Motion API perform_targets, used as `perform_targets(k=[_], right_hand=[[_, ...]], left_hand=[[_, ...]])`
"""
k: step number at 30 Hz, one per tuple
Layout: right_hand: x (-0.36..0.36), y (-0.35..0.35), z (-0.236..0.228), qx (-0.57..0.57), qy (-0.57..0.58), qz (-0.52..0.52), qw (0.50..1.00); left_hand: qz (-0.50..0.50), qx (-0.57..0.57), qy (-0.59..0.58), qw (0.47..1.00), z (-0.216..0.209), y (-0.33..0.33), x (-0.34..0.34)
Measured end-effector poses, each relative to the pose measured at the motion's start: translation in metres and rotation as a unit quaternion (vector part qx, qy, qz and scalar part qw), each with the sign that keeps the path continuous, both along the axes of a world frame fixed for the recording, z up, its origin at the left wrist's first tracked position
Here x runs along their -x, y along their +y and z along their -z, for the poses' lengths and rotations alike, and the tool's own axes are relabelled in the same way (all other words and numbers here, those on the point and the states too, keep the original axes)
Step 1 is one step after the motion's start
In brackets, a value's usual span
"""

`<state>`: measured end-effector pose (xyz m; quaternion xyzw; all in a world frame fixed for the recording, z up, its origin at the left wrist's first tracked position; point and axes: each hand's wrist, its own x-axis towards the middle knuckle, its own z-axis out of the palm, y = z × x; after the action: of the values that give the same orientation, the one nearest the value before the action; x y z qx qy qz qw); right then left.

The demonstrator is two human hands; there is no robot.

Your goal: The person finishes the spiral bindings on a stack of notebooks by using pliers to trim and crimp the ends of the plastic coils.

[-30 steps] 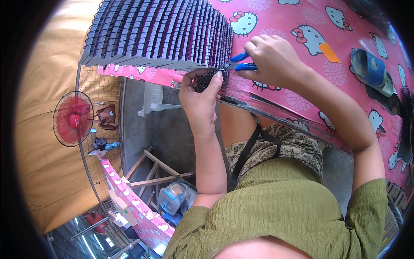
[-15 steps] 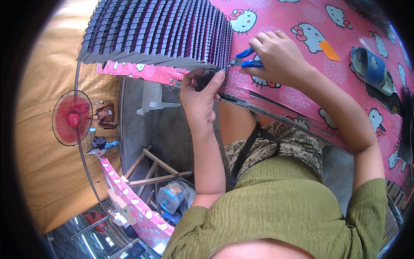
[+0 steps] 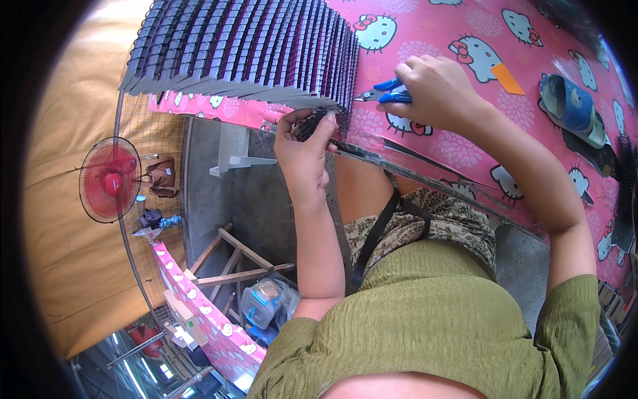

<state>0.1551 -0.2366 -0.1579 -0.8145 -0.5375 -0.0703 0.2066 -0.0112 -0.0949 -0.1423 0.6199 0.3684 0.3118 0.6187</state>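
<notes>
A long row of wire-bound notebooks [image 3: 226, 50], with black loop bindings facing up, fills the upper left of the table. Below its right end, my left hand [image 3: 302, 149] is closed, thumb against fingers, around a bunch of black binding wire [image 3: 312, 124]. Part of the bunch is covered by my fingers. My right hand [image 3: 435, 93] grips blue-handled pliers [image 3: 397, 94]. Their metal tips point left, close to the right end of the notebooks and a little apart from my left thumb.
The pink patterned table cover [image 3: 458, 143] has a worn front edge. An orange paper piece [image 3: 508, 78], a blue cylindrical container [image 3: 573, 110] and black bristly wire strips [image 3: 625, 179] lie to the right. A red fan [image 3: 110, 181] stands left, and a wooden frame [image 3: 242, 263] below the table.
The pliers in my right hand have drawn slightly right, away from the notebooks' end. My left hand has shifted a little left and down with the wire bunch.
</notes>
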Motion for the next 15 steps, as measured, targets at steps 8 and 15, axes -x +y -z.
perform_targets(k=[8,15], right_hand=[[0.004,0.017,0.008,-0.034,-0.027,-0.031,0.999],[0.007,0.018,-0.008,0.084,0.067,-0.026,0.994]], left_hand=[[0.019,-0.002,-0.012,1.000,0.006,-0.007,-0.005],[0.012,-0.003,-0.029,1.000,0.012,-0.004,-0.002]])
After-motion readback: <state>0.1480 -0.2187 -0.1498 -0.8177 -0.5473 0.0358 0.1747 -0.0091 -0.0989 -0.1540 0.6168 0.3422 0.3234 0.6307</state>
